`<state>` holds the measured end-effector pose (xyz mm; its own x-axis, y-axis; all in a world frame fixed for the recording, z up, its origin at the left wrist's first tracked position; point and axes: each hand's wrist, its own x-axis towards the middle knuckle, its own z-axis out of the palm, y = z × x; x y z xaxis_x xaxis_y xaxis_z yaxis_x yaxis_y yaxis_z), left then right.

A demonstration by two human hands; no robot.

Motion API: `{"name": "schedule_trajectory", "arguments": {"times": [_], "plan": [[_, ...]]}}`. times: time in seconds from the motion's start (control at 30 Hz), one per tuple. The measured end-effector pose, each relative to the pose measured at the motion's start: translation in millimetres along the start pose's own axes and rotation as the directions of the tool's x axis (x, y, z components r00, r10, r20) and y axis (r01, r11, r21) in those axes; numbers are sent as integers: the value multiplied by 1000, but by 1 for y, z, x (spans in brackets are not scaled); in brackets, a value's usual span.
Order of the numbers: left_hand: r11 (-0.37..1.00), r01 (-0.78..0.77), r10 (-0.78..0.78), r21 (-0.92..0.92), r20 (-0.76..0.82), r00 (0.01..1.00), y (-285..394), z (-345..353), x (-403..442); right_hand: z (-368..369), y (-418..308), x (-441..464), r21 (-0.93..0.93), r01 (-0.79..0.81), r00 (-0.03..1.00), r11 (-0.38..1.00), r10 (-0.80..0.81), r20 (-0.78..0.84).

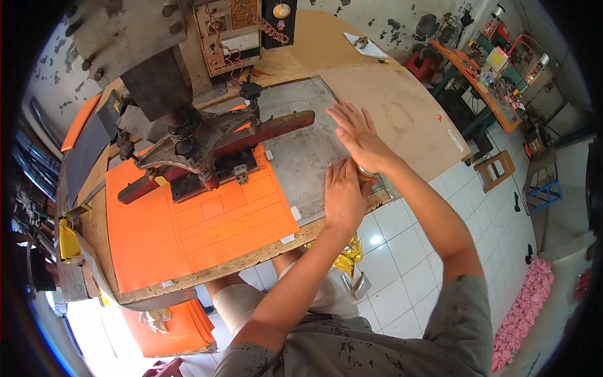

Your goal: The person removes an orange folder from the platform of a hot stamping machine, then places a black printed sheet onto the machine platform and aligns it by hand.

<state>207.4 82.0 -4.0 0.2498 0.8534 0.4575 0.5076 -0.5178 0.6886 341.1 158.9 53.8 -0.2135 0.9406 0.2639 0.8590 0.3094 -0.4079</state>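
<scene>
Evidently, left hand presses fingers together beside a round cylinder, grip unclear, at the grey metal plate's near right corner; right hand flat above, fingers slightly spread

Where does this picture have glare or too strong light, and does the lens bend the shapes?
All in the head view: a small glare spot on the white floor tiles; near-white overexposure left of the lower orange sheets; strong wide-angle bending, with dark rounded corners; left hand and right hand fairly clear.
</scene>
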Motion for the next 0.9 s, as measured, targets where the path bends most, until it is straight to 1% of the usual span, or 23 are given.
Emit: {"name": "schedule_trajectory", "arguments": {"times": [0.03, 0.1, 0.13, 0.23, 0.3, 0.33, 0.37, 0.43, 0.5, 0.53, 0.57, 0.6, 0.63, 0.67, 0.7, 0.73, 0.8, 0.83, 0.9], "plan": [[1000, -2, 3, 15, -9, 1000, 1, 1, 0, -6, 0, 1, 4, 61, 998, 998, -61, -10], [999, -10, 11, 32, -31, 999, 2, 2, -1, -20, 2, -10, 256, -19, 1000, 967, 17, 10], [999, -20, 21, 41, -36, 999, 2, 4, -1, -28, 0, -19, 377, -63, 998, 924, 58, 25], [999, -27, 27, 41, -5, 1000, 3, -8, -13, -58, -24, -59, 108, 21, 973, 994, -45, 227], [997, -67, 67, 45, -1, 998, 7, -27, -32, -60, -23, -77, 193, 29, 968, 981, -76, 240], [995, -98, 96, 36, 47, 994, 15, -51, -48, -62, -21, -78, 235, 32, 965, 972, -91, 245], [991, -130, 127, 25, 98, 987, 22, -81, -65, -64, -16, -73, 258, -18, 970, 966, -46, 239], [981, -188, 190, -41, 61, 980, 16, -125, -95, -63, -8, -59, 307, -119, 970, 944, 45, 239], [970, -236, 236, 51, 10, 972, -13, -169, -127, -60, 6, -15, 219, -76, 996, 973, 65, 56], [964, -238, 250, 118, -99, 963, -33, -188, -145, -58, 16, 15, 173, -63, 997, 983, 71, -40], [964, -166, 206, 205, -188, 960, -54, -204, -166, -50, 28, 49, 176, -63, 990, 982, 84, -115], [945, -121, 203, 303, -259, 944, -71, -224, -183, -40, 42, 89, 180, -64, 977, 982, 98, -187], [923, -2, 166, 385, -394, 904, -90, -237, -201, -28, 58, 129, 183, -79, 981, 980, 109, -161], [914, 88, 99, 396, -427, 899, -109, -252, -221, -14, 74, 170, 187, -91, 983, 978, 118, -139], [855, 152, 121, 496, -476, 871, -121, -266, -229, 8, 89, 207, 218, -59, 985, 974, 92, -146], [808, 238, 94, 539, -517, 851, -128, -279, -236, 26, 98, 237, 250, -29, 986, 968, 68, -152], [721, 411, -9, 558, -585, 811, -156, -293, -264, 49, 87, 283, 249, -72, 989, 966, 101, -105], [702, 455, -65, 548, -587, 807, -158, -295, -267, 61, 84, 303, 245, -95, 990, 965, 117, -78], [660, 543, -181, 519, -591, 786, -163, -296, -271, 81, 82, 337, 78, -120, 987, 990, 128, -98]]}}
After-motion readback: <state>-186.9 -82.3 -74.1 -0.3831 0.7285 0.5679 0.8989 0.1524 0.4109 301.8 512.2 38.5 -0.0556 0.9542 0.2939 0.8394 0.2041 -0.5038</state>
